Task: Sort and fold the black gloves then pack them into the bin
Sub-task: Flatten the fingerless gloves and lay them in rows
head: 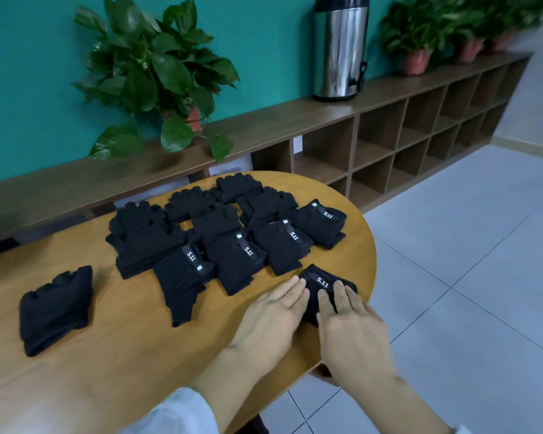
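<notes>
Your surroundings, largest first: a teal wall [29, 89] spans the view from 9 to 12 o'clock. Below it a long wooden cubby shelf [389, 142] runs from 9 toward 2 o'clock; the compartments in view hold nothing that can be made out. On its top stand a leafy potted plant [157, 67] at 11 o'clock, a steel thermos urn [340, 48] at 12 to 1 o'clock, and more potted plants [445, 29] at 1 to 2 o'clock. Grey tiled floor [467, 245] fills the 3 to 5 o'clock side.

The rounded wooden surface [123, 349] carries the work. A spread of black gloves [220, 227] covers its middle toward 12 o'clock, packed close and overlapping, several showing white "5.11" labels. A separate folded stack [57, 308] lies well apart at 9 o'clock. No bin shows in this view.

The folded glove [323, 286] you are working sits near the surface's edge at 3 o'clock, just beside the spread. Your left hand [270, 321] lies flat, fingers straight, pressing its left side. Your right hand [351, 330] likewise lies flat with straight fingers on its right side. Neither grasps; both cover the glove's near half. A white sleeve [176, 415] shows at 6 o'clock.
</notes>
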A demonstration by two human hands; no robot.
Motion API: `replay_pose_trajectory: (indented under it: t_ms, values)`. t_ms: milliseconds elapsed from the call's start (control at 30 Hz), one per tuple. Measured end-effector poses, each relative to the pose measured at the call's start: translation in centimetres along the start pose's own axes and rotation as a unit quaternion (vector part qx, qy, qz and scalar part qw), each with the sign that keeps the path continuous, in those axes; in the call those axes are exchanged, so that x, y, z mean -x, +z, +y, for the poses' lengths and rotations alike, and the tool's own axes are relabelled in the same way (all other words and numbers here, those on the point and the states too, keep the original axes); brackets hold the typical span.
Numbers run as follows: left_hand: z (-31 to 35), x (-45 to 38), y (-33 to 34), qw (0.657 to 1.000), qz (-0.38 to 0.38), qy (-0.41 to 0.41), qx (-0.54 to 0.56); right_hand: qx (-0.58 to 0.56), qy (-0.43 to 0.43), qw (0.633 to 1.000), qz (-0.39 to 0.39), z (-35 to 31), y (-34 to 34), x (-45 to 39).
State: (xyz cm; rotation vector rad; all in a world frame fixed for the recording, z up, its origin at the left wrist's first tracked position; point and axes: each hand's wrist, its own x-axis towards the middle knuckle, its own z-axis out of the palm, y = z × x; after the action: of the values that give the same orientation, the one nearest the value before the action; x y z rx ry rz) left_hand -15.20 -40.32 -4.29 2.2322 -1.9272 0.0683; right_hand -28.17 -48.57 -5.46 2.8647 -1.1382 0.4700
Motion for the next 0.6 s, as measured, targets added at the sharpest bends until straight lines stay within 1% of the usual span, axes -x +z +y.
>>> replay_pose_trajectory:
  t_ms: [33,67,133,267,400,600]
  values:
    - [-0.5,-0.7,0.3,0.998,0.036,0.03,-0.029,0.014,0.004,1.0,0.008,0.2,0.6,-0.3]
    - [-0.8,-1.5,0.5,0.996,0.045,0.052,-0.062,0.021,0.007,1.0,0.017,0.3,1.1,-0.6]
    - [-1.6,-2.5,1.1,0.994,0.04,0.073,-0.077,0.009,0.022,1.0,0.011,0.1,1.5,-1.3]
    - [-2.5,-4.3,1.6,0.985,0.079,0.104,-0.115,0.003,0.043,0.999,0.007,-0.4,1.9,-2.5]
    - [-3.3,-5.2,2.1,0.988,0.065,0.082,-0.115,-0.006,0.053,0.998,0.017,-1.0,2.4,-3.3]
    - [-3.5,-4.7,1.7,0.989,0.074,0.066,-0.106,-0.007,0.07,0.997,0.033,-0.8,2.5,-3.4]
